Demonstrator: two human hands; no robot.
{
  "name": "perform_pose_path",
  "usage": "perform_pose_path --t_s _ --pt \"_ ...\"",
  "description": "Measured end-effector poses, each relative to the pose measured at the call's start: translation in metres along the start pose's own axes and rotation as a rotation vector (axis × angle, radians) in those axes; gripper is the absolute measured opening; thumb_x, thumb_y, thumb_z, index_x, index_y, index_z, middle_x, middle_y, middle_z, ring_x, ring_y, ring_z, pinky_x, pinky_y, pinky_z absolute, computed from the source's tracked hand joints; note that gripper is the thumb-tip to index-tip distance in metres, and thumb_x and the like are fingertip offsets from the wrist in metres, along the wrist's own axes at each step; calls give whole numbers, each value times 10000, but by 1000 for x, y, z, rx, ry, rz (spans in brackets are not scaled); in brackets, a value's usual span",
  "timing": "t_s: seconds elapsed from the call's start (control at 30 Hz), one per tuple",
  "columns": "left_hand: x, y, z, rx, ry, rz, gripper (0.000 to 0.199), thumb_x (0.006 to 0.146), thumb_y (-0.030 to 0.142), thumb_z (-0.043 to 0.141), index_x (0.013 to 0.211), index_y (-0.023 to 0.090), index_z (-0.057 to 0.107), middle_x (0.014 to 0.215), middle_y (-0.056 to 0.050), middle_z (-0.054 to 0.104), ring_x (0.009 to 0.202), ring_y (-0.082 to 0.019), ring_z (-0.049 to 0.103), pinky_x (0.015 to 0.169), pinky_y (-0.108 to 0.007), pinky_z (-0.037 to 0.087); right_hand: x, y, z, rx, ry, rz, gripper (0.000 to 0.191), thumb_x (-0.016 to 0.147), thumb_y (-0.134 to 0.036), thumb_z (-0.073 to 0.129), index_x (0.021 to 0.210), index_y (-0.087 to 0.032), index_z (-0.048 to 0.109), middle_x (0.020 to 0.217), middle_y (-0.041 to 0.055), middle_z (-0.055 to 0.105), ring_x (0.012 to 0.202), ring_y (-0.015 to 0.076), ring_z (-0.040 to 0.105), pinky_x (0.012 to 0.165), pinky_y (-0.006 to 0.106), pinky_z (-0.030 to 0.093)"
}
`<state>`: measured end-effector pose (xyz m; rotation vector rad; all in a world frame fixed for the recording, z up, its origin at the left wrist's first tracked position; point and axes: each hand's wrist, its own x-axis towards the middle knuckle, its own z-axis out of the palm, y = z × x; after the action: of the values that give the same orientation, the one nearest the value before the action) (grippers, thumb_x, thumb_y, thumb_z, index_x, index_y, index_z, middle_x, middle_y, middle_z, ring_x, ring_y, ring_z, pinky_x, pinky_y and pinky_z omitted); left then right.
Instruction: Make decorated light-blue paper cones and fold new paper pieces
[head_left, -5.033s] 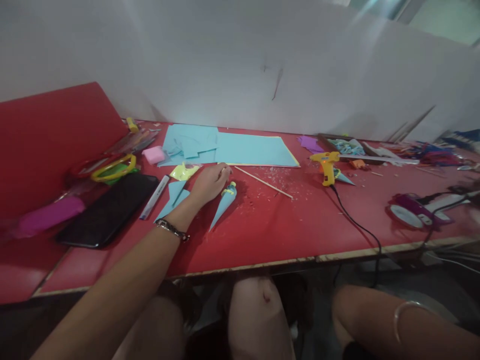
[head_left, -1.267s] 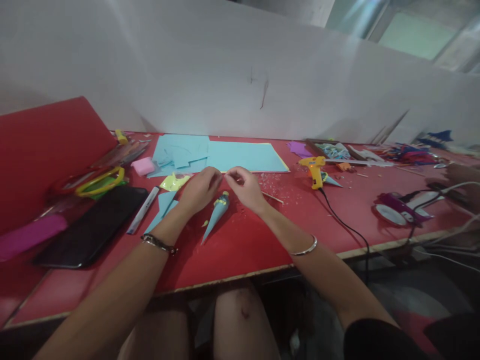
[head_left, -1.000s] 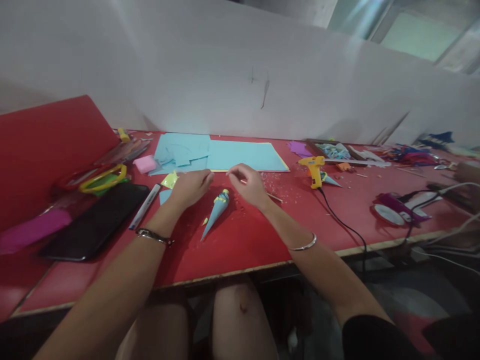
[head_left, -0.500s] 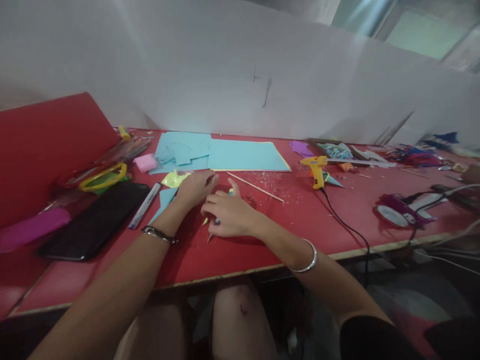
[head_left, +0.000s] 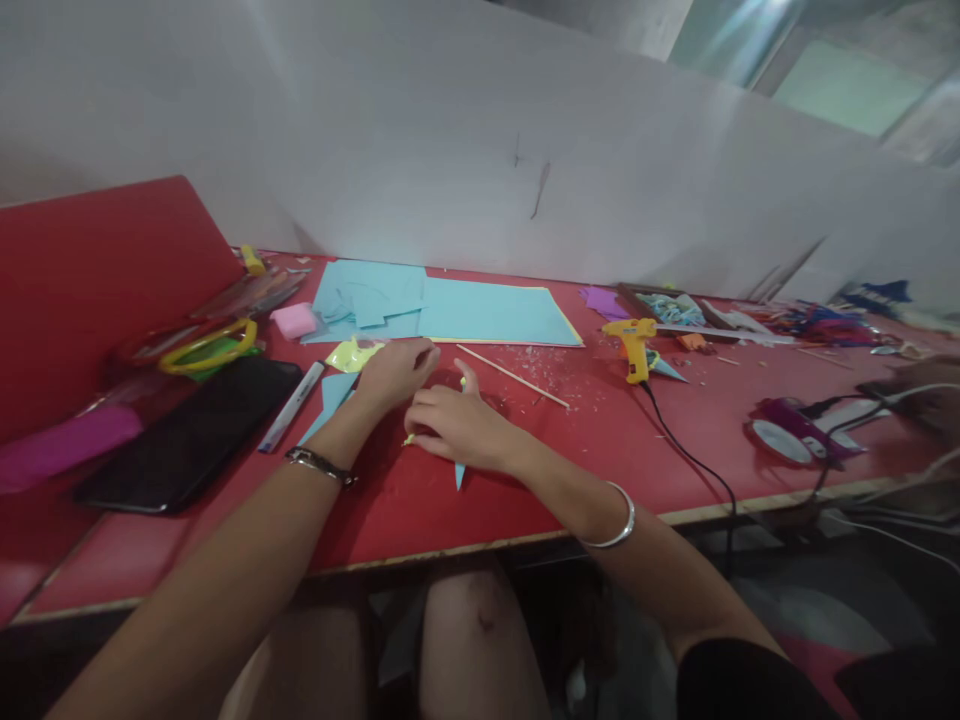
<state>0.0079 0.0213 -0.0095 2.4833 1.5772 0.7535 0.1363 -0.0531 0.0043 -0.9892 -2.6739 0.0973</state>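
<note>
My right hand is closed over a small blue paper cone, whose pointed tip shows below the palm. A bit of yellow shows by its thumb, and a yellow scrap lies at the fingertips. My left hand is just to the left, fingers curled inward; whatever it pinches is hidden. Under the left wrist lies a pointed piece of blue paper, with crumpled yellow paper behind it. A thin wooden stick lies beyond the right hand.
Blue sheets lie along the wall. To the right stands a yellow glue gun, its cord trailing over the table edge, with another blue cone beside it. A black phone, a marker and yellow-handled scissors lie left.
Under my right hand the blue cone's tip now points down toward the table edge; a thin grey tip seen at the fingers before no longer shows. Both hands stay nearly in place.
</note>
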Motion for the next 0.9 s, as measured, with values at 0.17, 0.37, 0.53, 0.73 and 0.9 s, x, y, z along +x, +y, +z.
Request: perform_pose_path --t_s 0.17,0.37,0.53,0.73,0.9 --pt "-2 3 -3 -309 73 34 359 837 372 254 655 169 487 568 14 474 565 -122 433 546 -239 303 1 19 -6 11 320 173 135 841 -247 416 868 -216 544 929 4 605 918 145 518 981 405 82" --pt "-6 14 -2 -512 -24 135 344 828 393 294 629 162 454 618 21 471 610 -112 430 585 -223 339 3 42 -5 -32 476 290 109 819 -213 442 859 -207 544 831 -2 609 851 150 533 954 391 175" --pt "-7 20 -7 -651 -55 85 301 788 394 400 621 156 480 595 28 460 576 -96 405 558 -209 331 4 45 -5 54 525 243 118 806 -190 446 844 -186 557 793 21 581 774 152 515 777 298 352" --pt "-6 18 -11 -730 -50 -29 288 754 383 444 611 149 532 510 43 414 499 -82 360 490 -209 287 3 47 -3 223 588 182 148 826 -213 446 902 -190 570 730 3 518 701 117 490 659 236 402" --pt "-4 12 -7 -754 -57 -9 333 743 410 466 549 145 521 498 40 416 497 -77 366 498 -215 286 4 50 2 310 666 152 87 797 -197 491 795 -182 577 697 -13 491 646 95 467 623 220 406"
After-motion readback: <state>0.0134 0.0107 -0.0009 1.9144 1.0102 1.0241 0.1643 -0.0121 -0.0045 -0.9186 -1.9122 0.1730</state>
